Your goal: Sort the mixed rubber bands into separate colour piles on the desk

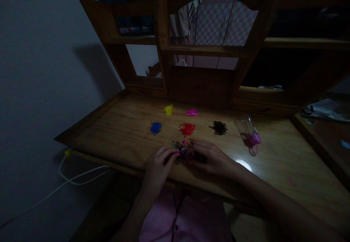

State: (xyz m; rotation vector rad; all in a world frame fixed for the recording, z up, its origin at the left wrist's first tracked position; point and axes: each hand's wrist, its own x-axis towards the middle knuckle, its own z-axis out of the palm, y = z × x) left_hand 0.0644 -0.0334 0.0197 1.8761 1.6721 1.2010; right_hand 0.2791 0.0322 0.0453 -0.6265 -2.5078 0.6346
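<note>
1. Left hand [161,162]: thumb and forefinger nearly meet at the mixed pile's edge; cannot tell whether a loop is held.
2. Right hand [209,156]: fingers loosely curled at the pile's other side; grip hidden.
3. Mixed pile [184,147] of small coloured loops, on the table [120,125] between the hands: tangling could drag out several colours together.
4. Red pile [187,129], just beyond: closeness risks remixing.
5. Blue pile [155,127], black pile [220,127]: dim light could cause confusion.
6. Pink pile [191,112], yellow pile [167,110], farthest: overreaching could scatter nearer piles.
</note>
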